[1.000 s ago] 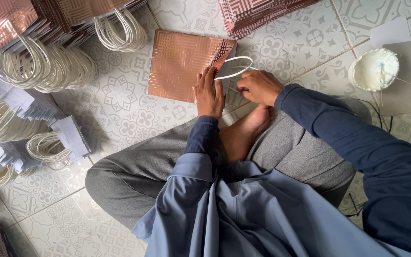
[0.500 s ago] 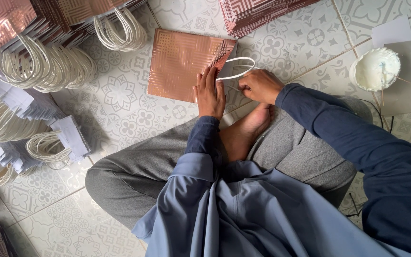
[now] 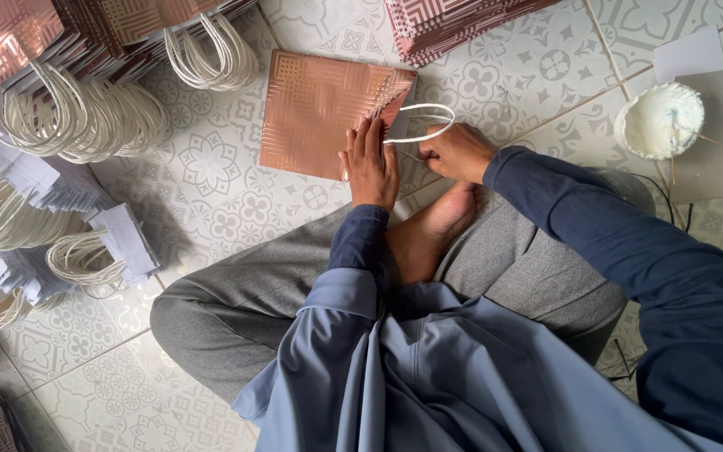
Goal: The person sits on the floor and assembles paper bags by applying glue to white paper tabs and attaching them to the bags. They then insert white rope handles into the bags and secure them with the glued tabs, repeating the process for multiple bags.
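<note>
Head view, looking down over crossed legs on the patterned tile floor. Left hand pressed flat, fingers together, on the near right edge of the copper-coloured paper bag, which lies flat on the tiles just beyond the knees. Right hand pinched shut on the near end of the white cord handle, loop arching out past the bag's right edge. Bare foot tucked just below both hands.

Off to the far right, a white bowl of glue with a thin stick in it, resting on a grey card. At far left, stacks of finished bags with cord handles; more loose handle pieces nearer.

Risks from here, judged only: cord end slipping out from under the fold if the pinch loosens; bag sliding on smooth tile if the flat palm lifts; handle seated crooked, since the loop already leans to the right; glue smearing onto the shiny face.
</note>
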